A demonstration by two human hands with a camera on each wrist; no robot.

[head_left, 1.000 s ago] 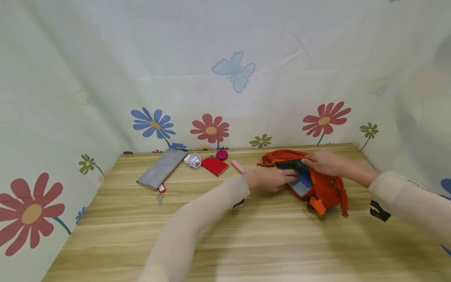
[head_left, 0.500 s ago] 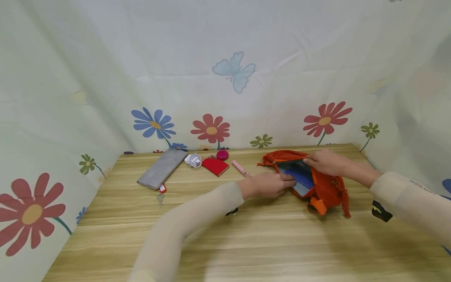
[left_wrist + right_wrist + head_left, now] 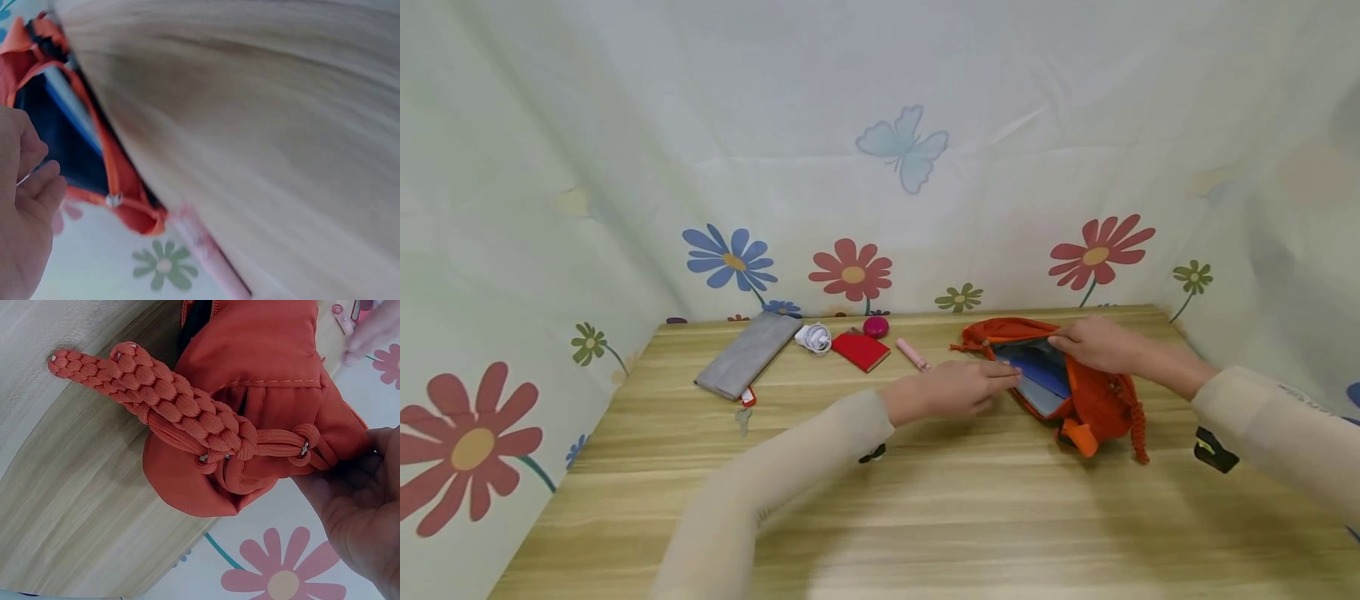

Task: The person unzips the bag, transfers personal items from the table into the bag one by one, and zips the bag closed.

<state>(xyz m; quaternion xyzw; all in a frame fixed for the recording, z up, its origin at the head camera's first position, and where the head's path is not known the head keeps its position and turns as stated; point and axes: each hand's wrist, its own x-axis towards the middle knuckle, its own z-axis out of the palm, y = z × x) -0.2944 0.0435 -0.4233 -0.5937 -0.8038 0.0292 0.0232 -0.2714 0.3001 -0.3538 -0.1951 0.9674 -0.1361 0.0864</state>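
Observation:
An orange-red bag (image 3: 1093, 400) with braided cords lies unzipped at the right of the table, its opening facing left. Inside it show a blue flat thing (image 3: 1041, 371) and a pale grey-blue surface. My right hand (image 3: 1097, 343) pinches the upper edge of the opening and holds it up; in the right wrist view, thumb and fingers (image 3: 369, 500) grip the fabric. Just left of the opening is my left hand (image 3: 951, 388), fingers extended and loosely bent, with nothing visible in them. In the left wrist view the left hand (image 3: 28, 200) appears before the bag's mouth.
Behind my left hand lies a pink tube (image 3: 912, 354). Farther left are a red notebook (image 3: 861, 350), a magenta round case (image 3: 876, 327), a coiled white cable (image 3: 815, 337), a grey pouch (image 3: 749, 355) and a key (image 3: 743, 419) with a red tag. A patterned curtain (image 3: 1000, 192) encloses the table.
My left hand has drawn out of the bag's opening and shifted left, uncovering more of the blue thing inside. The right hand keeps its grip on the bag's edge.

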